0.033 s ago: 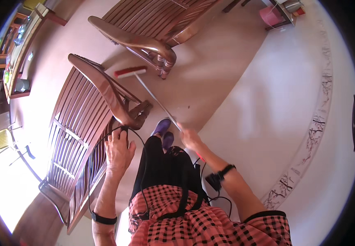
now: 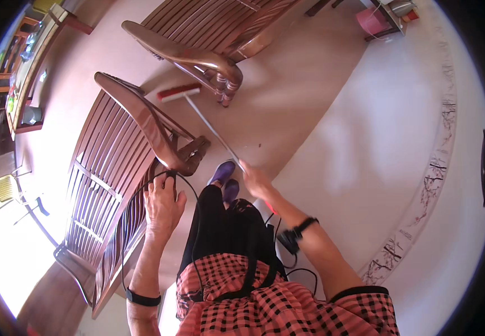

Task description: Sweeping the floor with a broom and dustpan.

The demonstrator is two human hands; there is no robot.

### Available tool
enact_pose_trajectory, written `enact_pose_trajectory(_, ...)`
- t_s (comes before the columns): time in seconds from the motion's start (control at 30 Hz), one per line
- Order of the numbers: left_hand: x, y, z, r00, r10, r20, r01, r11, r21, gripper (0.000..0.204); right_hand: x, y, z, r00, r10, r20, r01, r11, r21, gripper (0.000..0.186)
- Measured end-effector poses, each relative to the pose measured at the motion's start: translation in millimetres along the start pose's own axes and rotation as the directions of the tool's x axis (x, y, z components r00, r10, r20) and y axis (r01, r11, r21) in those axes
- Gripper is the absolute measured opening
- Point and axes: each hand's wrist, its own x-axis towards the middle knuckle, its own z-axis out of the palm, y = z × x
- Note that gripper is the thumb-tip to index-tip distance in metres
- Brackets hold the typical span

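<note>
My right hand (image 2: 257, 180) is wrapped round the pale handle (image 2: 214, 130) of a broom, and a red handle end (image 2: 270, 208) shows below the wrist. The wide red-and-white broom head (image 2: 179, 93) rests on the floor between two wooden benches. My left hand (image 2: 163, 206) lies beside the front end of the nearer slatted bench (image 2: 105, 148), thumb spread and fingers stretched forward. A black cable (image 2: 189, 185) runs past its fingertips; whether they touch the cable or the wood is unclear.
Another slatted bench (image 2: 189, 28) stands ahead. A long table (image 2: 35, 59) with items is at far left, near a yellow chair (image 2: 6, 189). A pink bucket (image 2: 370, 21) stands far right by a pale wall (image 2: 360, 151). My purple shoes (image 2: 224, 172) are on the floor.
My right hand has shifted slightly left and forward with the broom handle. The broom head barely moves, and my left hand stays in place.
</note>
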Motion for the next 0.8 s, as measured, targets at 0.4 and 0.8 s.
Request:
enact_pose_trajectory(0.4, -4.1, -4.1, 2.3, 1.0, -0.02, -0.015, 0.021, 0.999, 0.041, 0.034, -6.9, 10.4, 22.2, 0.948, 0.205, 0.244, -0.237, 0.965, 0.11, 0.043)
enact_pose_trajectory(0.8, -7.1, -12.1, 3.0, 0.995, 0.078, -0.067, -0.077, 0.997, 0.025, 0.032, -127.6, 41.9, -23.1, 0.949, 0.27, 0.164, -0.229, 0.946, -0.229, 0.042)
